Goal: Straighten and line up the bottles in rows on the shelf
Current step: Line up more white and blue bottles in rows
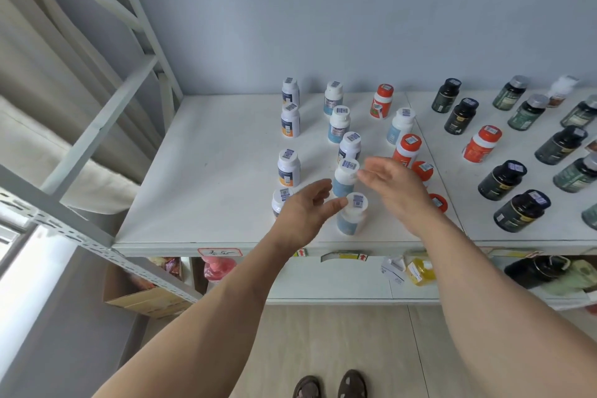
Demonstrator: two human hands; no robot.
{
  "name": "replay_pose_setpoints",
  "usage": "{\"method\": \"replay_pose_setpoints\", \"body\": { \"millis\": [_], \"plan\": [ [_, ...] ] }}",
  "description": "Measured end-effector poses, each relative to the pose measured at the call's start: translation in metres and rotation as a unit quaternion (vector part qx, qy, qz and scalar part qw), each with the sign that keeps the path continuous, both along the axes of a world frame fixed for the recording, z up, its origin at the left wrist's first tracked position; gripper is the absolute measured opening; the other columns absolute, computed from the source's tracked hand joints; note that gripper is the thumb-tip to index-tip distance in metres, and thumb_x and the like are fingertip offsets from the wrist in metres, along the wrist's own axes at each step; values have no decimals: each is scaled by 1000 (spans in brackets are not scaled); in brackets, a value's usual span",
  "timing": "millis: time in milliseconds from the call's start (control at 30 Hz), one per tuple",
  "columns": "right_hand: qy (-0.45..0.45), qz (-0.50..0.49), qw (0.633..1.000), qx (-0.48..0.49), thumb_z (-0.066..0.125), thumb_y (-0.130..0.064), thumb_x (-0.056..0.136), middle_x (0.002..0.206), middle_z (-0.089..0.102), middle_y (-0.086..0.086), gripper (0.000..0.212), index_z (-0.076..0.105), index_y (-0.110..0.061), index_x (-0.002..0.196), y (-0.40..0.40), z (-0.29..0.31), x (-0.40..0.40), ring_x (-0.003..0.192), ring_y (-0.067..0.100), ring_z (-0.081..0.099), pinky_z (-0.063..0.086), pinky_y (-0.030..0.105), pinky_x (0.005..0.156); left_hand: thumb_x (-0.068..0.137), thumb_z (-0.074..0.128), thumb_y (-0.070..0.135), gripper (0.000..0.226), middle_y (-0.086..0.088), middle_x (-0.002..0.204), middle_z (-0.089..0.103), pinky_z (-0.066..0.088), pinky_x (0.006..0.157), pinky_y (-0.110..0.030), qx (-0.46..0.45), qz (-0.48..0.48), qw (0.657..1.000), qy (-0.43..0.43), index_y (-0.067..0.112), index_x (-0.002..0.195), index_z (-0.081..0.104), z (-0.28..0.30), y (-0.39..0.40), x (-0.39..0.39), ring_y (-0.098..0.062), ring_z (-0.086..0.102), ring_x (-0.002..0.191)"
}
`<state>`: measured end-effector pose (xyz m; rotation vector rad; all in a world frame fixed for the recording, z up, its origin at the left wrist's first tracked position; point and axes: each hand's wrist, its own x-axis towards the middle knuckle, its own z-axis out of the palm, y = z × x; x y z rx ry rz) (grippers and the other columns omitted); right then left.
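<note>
Sandalled feet (329, 384) on the floor below, then both forearms reaching up to the shelf (200, 171). Risk imo: hands sit tight around the blue-label column — one careless sweep knocks the front bottle (352, 215) into its neighbours, domino style. Left hand (303, 213) loosely curled, thumb tip touching that bottle's cap, not gripping. Right hand (394, 184) open, fingers relaxed, just beside the next bottle (345, 176), holding nothing. Further back, rows w/ orange bottles (381, 102) look uneven.

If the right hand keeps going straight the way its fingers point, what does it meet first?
Most likely the white, blue-labelled bottle second from the front of the middle row. The right hand is open, its fingers pointing left at the bottle's cap. Depth is unclear; the fingers may pass just above it.
</note>
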<state>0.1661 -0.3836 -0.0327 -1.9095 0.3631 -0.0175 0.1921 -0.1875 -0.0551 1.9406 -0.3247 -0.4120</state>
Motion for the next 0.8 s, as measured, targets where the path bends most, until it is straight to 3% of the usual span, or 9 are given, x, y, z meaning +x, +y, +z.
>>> {"method": "replay_pose_setpoints", "body": {
  "millis": [100,200,333,433,500,667,800],
  "plan": [
    [40,33,997,-50,73,-48,82,131,59,-11,63,53,-23,137,-1,4,24,120,9,55,43,33,103,91,64,38,40,-4,116,64,43,97,-29,12,20,1000,-17,18,124,58,6,-11,12,-16,57,113],
    [70,81,991,-77,75,-73,56,125,65,-15,85,55,-34,129,-9,-11,45,114,10,61,49,43,101,92,62,37,47,0,130,59,42,98,-25,26,48,999,3,20,136,52,6,-22,25,-13,54,121],
    [76,117,984,-111,76,-50,74,109,69,-14,49,61,-35,119,-13,-16,57,104,10,64,51,41,96,93,62,34,55,-2,139,52,39,95,-23,45,75,996,35,20,143,44,1,-34,37,-12,50,126],
    [61,127,984,-107,74,-41,84,107,69,-13,33,63,-31,113,-21,-13,67,102,12,64,50,32,86,92,63,33,57,1,137,51,39,96,-25,63,69,995,41,21,144,43,2,-42,47,-15,50,125],
    [51,126,983,-122,67,-43,89,115,67,-10,38,61,-28,123,-25,-10,73,106,14,62,47,27,80,91,65,32,51,3,127,53,40,94,-27,81,47,994,49,20,137,48,3,-46,52,-16,51,121],
    [25,113,984,-139,59,-51,92,121,65,-5,49,59,-25,133,-33,8,86,109,17,60,44,30,88,84,70,33,28,-1,105,71,48,95,-40,37,-12,997,71,24,110,67,4,-50,62,-15,63,97],
    [25,101,986,-128,59,-59,86,111,69,-4,49,65,-26,121,-36,17,93,101,17,65,53,44,92,83,74,29,26,3,105,73,45,100,-33,-12,-30,993,114,25,108,71,14,-52,73,-17,65,106]
  ]
}}
